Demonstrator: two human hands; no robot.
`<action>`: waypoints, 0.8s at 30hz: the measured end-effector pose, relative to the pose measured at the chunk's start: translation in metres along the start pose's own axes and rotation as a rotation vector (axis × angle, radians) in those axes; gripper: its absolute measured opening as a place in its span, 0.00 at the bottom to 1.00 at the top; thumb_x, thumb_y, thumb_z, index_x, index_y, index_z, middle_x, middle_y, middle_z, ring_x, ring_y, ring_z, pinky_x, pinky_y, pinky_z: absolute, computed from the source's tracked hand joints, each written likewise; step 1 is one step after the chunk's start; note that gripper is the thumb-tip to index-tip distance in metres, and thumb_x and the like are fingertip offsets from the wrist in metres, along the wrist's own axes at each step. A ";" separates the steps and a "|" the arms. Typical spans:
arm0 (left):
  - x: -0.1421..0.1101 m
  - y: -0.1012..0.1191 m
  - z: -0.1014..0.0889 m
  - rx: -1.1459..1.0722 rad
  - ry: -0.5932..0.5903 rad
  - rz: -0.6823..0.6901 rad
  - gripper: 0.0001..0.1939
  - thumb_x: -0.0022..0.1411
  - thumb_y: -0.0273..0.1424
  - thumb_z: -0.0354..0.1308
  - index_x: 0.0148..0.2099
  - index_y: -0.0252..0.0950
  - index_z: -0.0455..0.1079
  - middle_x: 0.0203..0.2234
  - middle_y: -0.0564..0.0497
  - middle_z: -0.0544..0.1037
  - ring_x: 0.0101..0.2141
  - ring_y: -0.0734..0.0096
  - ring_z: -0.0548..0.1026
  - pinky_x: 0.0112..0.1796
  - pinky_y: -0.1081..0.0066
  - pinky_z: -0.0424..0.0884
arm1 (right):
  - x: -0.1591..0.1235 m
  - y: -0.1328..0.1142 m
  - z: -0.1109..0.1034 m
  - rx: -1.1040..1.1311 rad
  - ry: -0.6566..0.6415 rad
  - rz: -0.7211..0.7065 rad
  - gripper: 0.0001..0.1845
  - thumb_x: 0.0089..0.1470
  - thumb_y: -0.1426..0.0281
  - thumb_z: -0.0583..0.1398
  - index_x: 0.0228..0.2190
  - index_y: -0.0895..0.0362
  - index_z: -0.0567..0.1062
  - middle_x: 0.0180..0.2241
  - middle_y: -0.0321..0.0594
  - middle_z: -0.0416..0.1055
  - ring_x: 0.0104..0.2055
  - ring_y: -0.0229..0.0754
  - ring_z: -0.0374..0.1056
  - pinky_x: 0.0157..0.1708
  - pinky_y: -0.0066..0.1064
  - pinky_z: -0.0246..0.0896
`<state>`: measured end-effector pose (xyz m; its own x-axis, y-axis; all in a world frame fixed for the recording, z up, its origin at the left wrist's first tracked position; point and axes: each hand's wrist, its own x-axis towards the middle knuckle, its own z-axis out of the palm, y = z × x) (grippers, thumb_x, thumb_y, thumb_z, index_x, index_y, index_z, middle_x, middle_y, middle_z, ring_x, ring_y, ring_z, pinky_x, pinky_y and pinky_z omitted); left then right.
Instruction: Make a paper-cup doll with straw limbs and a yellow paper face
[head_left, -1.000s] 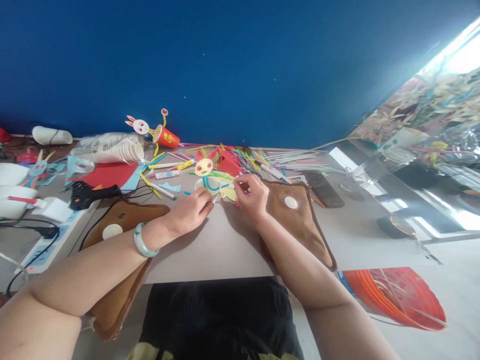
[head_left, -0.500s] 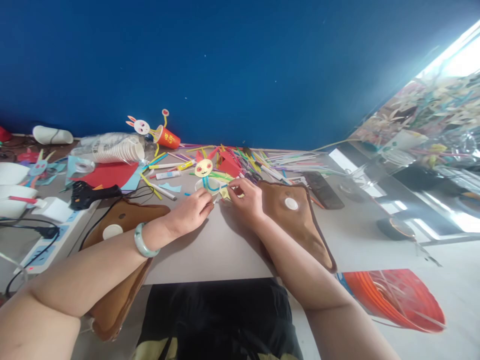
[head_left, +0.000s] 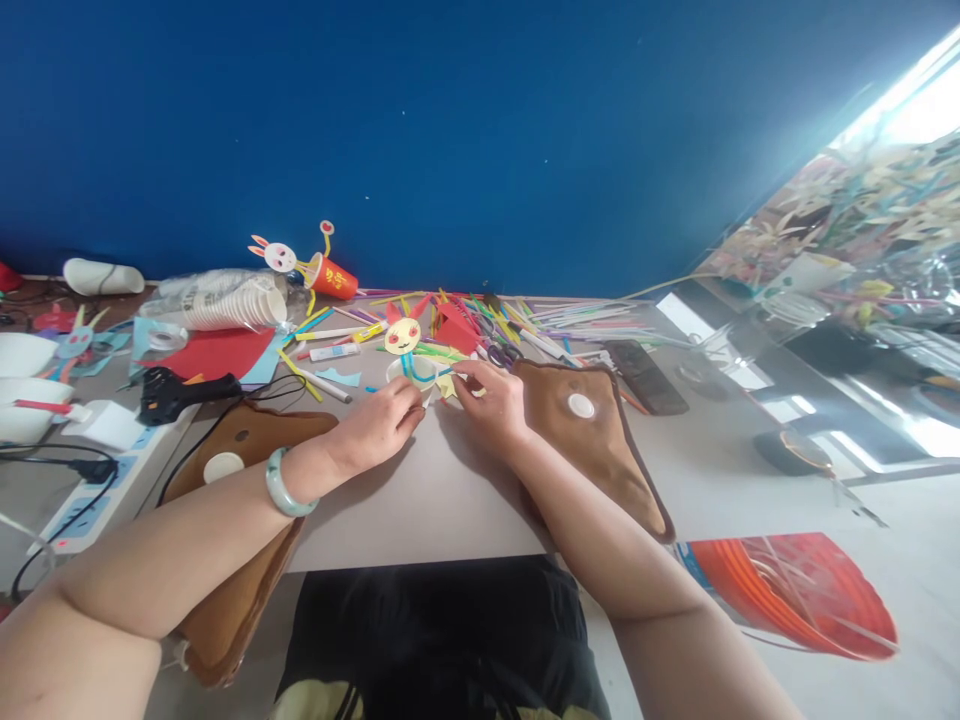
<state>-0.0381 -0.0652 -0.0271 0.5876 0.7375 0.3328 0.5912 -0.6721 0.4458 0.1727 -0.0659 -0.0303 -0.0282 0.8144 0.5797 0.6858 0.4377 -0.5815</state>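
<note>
A paper-cup craft (head_left: 411, 362) with a round yellow bunny face and red ears stands on the table in front of me, blue straw pieces bent around its white rim. My left hand (head_left: 379, 425) rests on the table with its fingers curled against the cup's near side. My right hand (head_left: 491, 402) sits just right of the cup, fingers pinched on a small yellow paper piece (head_left: 450, 386) beside the rim. A green bangle (head_left: 283, 484) circles my left wrist.
Coloured straws (head_left: 517, 322), purple-handled scissors (head_left: 499, 352) and red paper lie behind the cup. A black glue gun (head_left: 174, 389), power strip (head_left: 86, 490), stacked paper cups (head_left: 229, 300) and a finished red-cup bunny (head_left: 319, 268) are at left. Two brown pads (head_left: 600, 430) flank my arms. A dark remote (head_left: 645, 375) is at right.
My right hand has slid left toward the cup and lowered onto the yellow piece. The cup craft has shifted slightly. The left hand has stayed in place.
</note>
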 end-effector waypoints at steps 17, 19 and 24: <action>0.000 0.000 0.000 0.006 -0.014 -0.002 0.08 0.69 0.30 0.48 0.36 0.37 0.65 0.36 0.46 0.72 0.34 0.65 0.74 0.36 0.65 0.69 | 0.000 0.002 0.001 0.008 0.006 -0.022 0.10 0.58 0.69 0.57 0.34 0.51 0.80 0.38 0.40 0.81 0.33 0.41 0.75 0.37 0.32 0.71; 0.000 0.000 -0.001 0.009 -0.014 -0.002 0.08 0.69 0.30 0.48 0.35 0.37 0.65 0.36 0.46 0.71 0.34 0.65 0.73 0.35 0.65 0.69 | 0.000 0.002 0.001 0.013 0.000 -0.021 0.10 0.58 0.69 0.57 0.33 0.51 0.79 0.38 0.40 0.81 0.32 0.41 0.75 0.36 0.32 0.70; 0.000 0.001 -0.001 0.006 -0.006 -0.003 0.08 0.69 0.29 0.49 0.35 0.38 0.65 0.36 0.47 0.71 0.35 0.66 0.74 0.36 0.66 0.69 | 0.001 0.002 0.001 0.036 -0.005 -0.044 0.10 0.59 0.69 0.56 0.34 0.52 0.79 0.38 0.41 0.80 0.33 0.41 0.74 0.35 0.32 0.70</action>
<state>-0.0378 -0.0656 -0.0260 0.5890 0.7391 0.3269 0.5963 -0.6705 0.4415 0.1733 -0.0639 -0.0312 -0.0611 0.7960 0.6023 0.6575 0.4861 -0.5757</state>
